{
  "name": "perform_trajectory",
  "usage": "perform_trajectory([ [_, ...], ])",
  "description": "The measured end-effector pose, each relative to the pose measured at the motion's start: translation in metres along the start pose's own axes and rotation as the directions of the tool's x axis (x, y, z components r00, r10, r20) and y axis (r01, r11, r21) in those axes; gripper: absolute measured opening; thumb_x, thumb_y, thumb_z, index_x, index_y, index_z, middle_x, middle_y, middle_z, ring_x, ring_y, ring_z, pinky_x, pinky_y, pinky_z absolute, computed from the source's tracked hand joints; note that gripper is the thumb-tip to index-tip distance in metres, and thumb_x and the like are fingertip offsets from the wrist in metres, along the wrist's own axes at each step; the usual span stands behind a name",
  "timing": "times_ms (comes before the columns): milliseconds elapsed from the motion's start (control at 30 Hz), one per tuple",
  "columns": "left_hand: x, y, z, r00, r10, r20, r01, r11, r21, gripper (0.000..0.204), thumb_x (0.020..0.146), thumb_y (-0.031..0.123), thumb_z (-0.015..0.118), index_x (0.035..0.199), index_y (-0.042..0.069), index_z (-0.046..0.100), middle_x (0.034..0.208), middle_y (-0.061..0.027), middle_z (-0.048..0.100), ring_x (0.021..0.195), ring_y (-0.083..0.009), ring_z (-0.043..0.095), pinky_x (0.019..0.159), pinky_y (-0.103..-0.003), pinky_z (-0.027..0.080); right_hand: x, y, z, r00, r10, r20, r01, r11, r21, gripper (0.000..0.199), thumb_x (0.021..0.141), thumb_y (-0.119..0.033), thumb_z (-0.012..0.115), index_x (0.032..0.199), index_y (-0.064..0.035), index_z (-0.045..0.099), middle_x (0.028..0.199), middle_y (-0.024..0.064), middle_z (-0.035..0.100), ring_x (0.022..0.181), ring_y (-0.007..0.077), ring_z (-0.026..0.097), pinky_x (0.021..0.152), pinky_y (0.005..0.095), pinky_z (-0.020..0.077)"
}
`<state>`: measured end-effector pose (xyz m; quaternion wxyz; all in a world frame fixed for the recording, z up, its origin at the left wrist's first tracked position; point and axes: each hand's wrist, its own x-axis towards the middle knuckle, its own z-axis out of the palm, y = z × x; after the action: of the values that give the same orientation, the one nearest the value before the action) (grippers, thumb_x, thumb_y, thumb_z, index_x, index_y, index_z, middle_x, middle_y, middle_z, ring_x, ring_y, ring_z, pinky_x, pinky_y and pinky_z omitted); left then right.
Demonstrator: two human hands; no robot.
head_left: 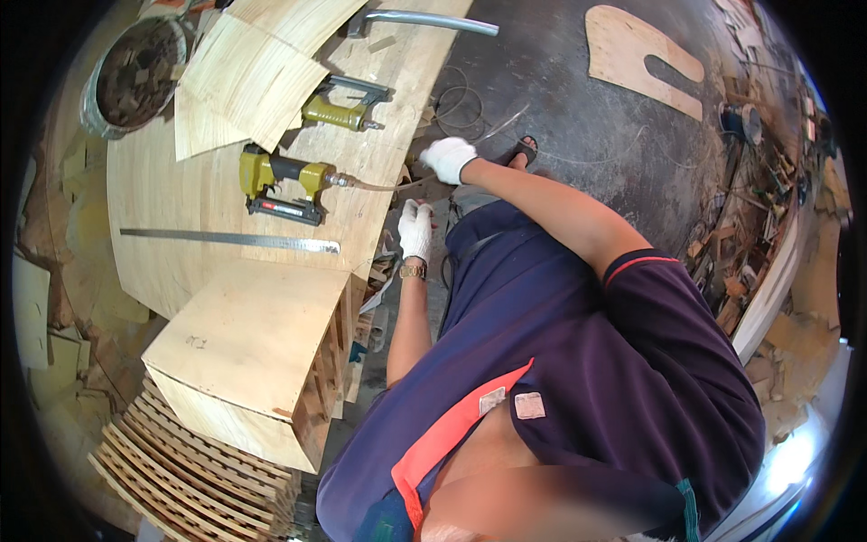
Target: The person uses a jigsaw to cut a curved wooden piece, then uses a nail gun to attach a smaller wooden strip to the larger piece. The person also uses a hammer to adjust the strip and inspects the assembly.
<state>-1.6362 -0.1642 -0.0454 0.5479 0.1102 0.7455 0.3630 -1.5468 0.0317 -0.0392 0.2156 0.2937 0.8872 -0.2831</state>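
Note:
My right hand (449, 161), in a white glove, is past the table's right edge with its fingers curled. A thin air hose (384, 187) leads from the nail gun (284, 185) toward it; whether the hand grips the hose I cannot tell. My left hand (415, 230), gloved and with a wristwatch (413, 270) below the cuff, is closed just beside the table edge. What its fingers hold, if anything, is hidden. The olive and black nail gun lies on its side on the wooden table (217, 280). Farther back lies a second nail gun (336, 112).
A steel ruler (230, 239), a hammer (424, 20) and plywood panels (257, 68) lie on the table. A plywood box (239, 339) stands nearer, by stacked slatted wood (194, 461). A bucket of scraps (135, 77) is far left. A U-shaped board (637, 59) lies on the floor.

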Motion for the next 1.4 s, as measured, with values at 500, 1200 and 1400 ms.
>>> perform_trajectory([
  [500,-0.001,0.011,0.056,0.916,-0.285,0.283,0.224,0.947,0.228,0.014,0.103,0.021,0.053,0.103,0.007,0.056,0.073,-0.0019,0.059,0.053,-0.0118,0.051,0.051,-0.030,0.040,-0.065,0.015,-0.001,0.941,-0.338,-0.032,0.339,0.937,0.084,0.049,0.072,-0.030,0.082,0.117,-0.0112,0.074,0.111,0.0166,0.073,0.109,0.0354,0.069,0.092,0.0484,0.0549],
  [1200,-0.128,0.328,0.424,0.204,0.686,0.699,0.199,0.670,-0.716,0.021,0.107,0.029,0.055,0.110,0.008,0.057,0.069,0.0041,0.041,0.051,-0.0083,0.030,0.047,-0.026,0.028,-0.692,0.490,0.084,-0.315,0.859,0.404,0.868,0.088,0.489,0.047,0.106,-0.049,0.045,0.115,-0.0101,0.071,0.102,0.0205,0.074,0.094,0.0341,0.073,0.078,0.0487,0.0583],
  [1400,-0.175,0.284,0.600,0.513,0.277,0.812,0.083,0.926,-0.369,0.016,0.104,0.034,0.062,0.107,0.018,0.060,0.072,0.0034,0.045,0.059,-0.0109,0.041,0.053,-0.027,0.036,-0.745,0.467,0.042,-0.227,0.852,-0.471,0.951,0.090,-0.296,0.059,0.108,-0.054,0.042,0.136,-0.0031,0.053,0.110,0.0220,0.070,0.088,0.0320,0.071,0.079,0.0459,0.0598],
])
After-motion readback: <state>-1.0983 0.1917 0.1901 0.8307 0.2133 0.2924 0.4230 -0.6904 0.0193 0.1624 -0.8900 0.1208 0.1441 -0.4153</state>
